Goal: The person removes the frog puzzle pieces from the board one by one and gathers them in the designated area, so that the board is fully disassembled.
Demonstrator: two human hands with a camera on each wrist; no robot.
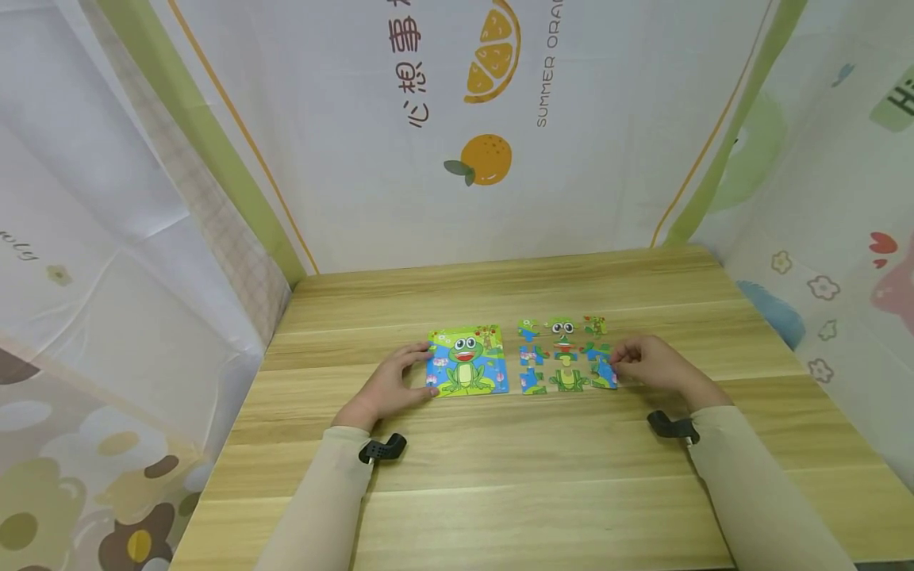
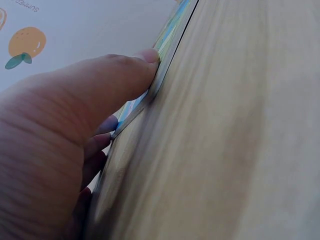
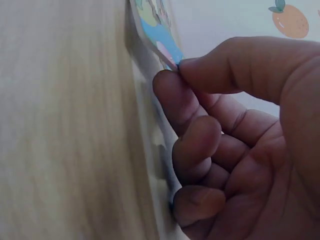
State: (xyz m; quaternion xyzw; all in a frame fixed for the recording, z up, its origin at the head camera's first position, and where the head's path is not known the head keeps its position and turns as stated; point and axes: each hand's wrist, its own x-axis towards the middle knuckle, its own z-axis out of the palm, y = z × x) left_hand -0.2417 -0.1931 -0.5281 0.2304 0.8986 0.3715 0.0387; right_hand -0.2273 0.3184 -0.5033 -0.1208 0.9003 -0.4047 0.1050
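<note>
A square frog picture board (image 1: 466, 361) lies flat on the wooden table. My left hand (image 1: 393, 385) rests against its left side, thumb at the near left corner and fingers along the left edge. In the left wrist view the thumb (image 2: 135, 75) lies fairly straight on the board's rim. To the right are separated frog jigsaw pieces (image 1: 567, 381), set out in rows with gaps. My right hand (image 1: 646, 362) pinches the near right jigsaw piece (image 3: 162, 42), mostly blue, between thumb and index finger. The other right fingers are curled. That piece looks slightly raised at the pinched edge.
The wooden table (image 1: 543, 476) stretches in front of and behind the pieces. Printed cloth (image 1: 357, 182) hangs at the back and both sides. Dark wrist bands (image 1: 385, 448) sit on both forearms.
</note>
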